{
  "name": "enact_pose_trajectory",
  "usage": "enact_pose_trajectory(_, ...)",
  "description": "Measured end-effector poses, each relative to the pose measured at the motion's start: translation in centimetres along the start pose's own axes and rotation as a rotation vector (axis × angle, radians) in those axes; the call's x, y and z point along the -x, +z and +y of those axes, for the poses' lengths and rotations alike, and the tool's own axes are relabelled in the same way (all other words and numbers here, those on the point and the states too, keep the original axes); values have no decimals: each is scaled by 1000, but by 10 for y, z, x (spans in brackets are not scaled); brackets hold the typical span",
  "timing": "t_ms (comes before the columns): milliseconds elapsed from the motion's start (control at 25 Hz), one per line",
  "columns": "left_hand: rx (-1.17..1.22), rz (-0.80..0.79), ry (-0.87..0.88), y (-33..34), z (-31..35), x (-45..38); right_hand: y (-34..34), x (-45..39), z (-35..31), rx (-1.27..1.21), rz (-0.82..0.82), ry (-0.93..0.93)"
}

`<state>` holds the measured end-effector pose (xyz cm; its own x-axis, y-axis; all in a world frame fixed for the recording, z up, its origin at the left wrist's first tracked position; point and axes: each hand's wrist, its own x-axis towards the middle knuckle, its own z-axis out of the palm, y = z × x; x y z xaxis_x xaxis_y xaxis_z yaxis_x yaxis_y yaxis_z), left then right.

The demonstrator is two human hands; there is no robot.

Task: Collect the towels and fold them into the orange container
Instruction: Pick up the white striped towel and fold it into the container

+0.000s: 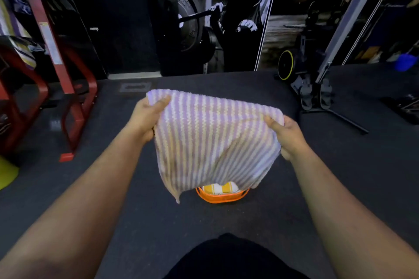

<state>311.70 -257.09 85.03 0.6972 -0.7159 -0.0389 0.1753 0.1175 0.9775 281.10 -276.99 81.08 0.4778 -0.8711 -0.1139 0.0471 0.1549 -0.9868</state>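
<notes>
A purple-and-white striped towel [210, 138] hangs in the air, doubled over along its top edge. My left hand [147, 118] pinches its upper left corner and my right hand [288, 136] pinches its upper right corner. Below the towel, on the dark floor, sits the orange container [221, 198]; only its near rim shows. A folded yellow-and-white striped towel [221, 188] lies inside it, mostly hidden by the hanging towel.
Red gym frames [72, 102] stand at the left with a yellow-green cone [6, 174] at the left edge. A black machine base with a yellow-rimmed wheel [286, 65] stands at the back right. A blue bucket [405, 62] sits far right.
</notes>
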Motion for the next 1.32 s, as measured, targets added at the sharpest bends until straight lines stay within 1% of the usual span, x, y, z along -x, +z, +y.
enact_pose_trajectory(40,77,-82,-10,-3,2,0,5,-2,-9,-47,16,19)
enact_pose_trajectory(80,82,-188,-29,-7,-1,-2,8,-5,-17,-79,30,35)
enact_pose_trajectory(120,-8,-282,-69,-11,-10,0,9,-10,-23,-94,42,47)
enact_pose_trajectory(160,-135,-339,-102,-12,-20,6,7,-12,-28,-99,26,61)
enact_pose_trajectory(200,-213,-322,-100,-10,-27,9,1,-13,-31,-106,-26,79)
enact_pose_trajectory(240,-205,-255,-89,-6,-29,9,-7,-13,-29,-71,-112,111)
enact_pose_trajectory(320,-20,-111,-67,0,-21,7,-20,-7,-15,179,-337,211)
enact_pose_trajectory(360,75,-52,-74,1,-14,6,-22,-3,-6,293,-415,238)
enact_pose_trajectory(400,108,-12,-102,-1,-12,5,-24,-3,4,323,-415,225)
enact_pose_trajectory(440,46,-5,-150,-4,-15,4,-23,-4,10,272,-358,199)
enact_pose_trajectory(520,-261,-18,-246,-14,-37,3,-23,-9,20,147,-199,156)
enact_pose_trajectory(560,-365,-5,-246,-16,-45,3,-23,-11,24,108,-132,129)
enact_pose_trajectory(600,-386,41,-226,-15,-47,1,-22,-13,27,104,-74,95)
enact_pose_trajectory(640,-328,97,-217,-14,-43,-1,-19,-14,30,146,-16,58)
enact_pose_trajectory(680,-242,120,-216,-12,-40,-6,-17,-16,33,214,48,23)
enact_pose_trajectory(720,-161,104,-229,-11,-39,-9,-15,-19,32,282,117,-4)
enact_pose_trajectory(760,-111,53,-257,-10,-40,-8,-13,-21,29,324,178,-23)
enact_pose_trajectory(800,-141,-19,-289,-10,-43,-2,-12,-21,25,344,216,-27)
enact_pose_trajectory(880,-360,-159,-297,-10,-52,10,-15,-23,20,285,212,-30)
enact_pose_trajectory(920,-442,-169,-259,-12,-56,9,-19,-24,21,199,194,-16)
enact_pose_trajectory(960,-460,-115,-210,-13,-57,3,-23,-23,21,101,150,17)
enact_pose_trajectory(1000,-438,-29,-164,-15,-58,-4,-26,-20,23,24,54,70)
enact_pose_trajectory(1040,-398,43,-136,-17,-57,-9,-28,-15,26,17,-58,121)
enact_pose_trajectory(1080,-362,106,-124,-19,-56,-14,-30,-11,30,79,-151,151)
enact_pose_trajectory(1120,-345,157,-122,-21,-57,-15,-31,-9,34,173,-187,143)
enact_pose_trajectory(1160,-349,211,-124,-23,-58,-14,-31,-7,37,238,-159,103)
enact_pose_trajectory(1240,-340,291,-70,-24,-60,-9,-28,-7,34,295,43,9)
enact_pose_trajectory(1280,-330,301,-34,-22,-58,-9,-26,-9,30,342,125,-16)
enact_pose_trajectory(1320,-324,294,-19,-22,-57,-10,-23,-11,27,400,151,-23)
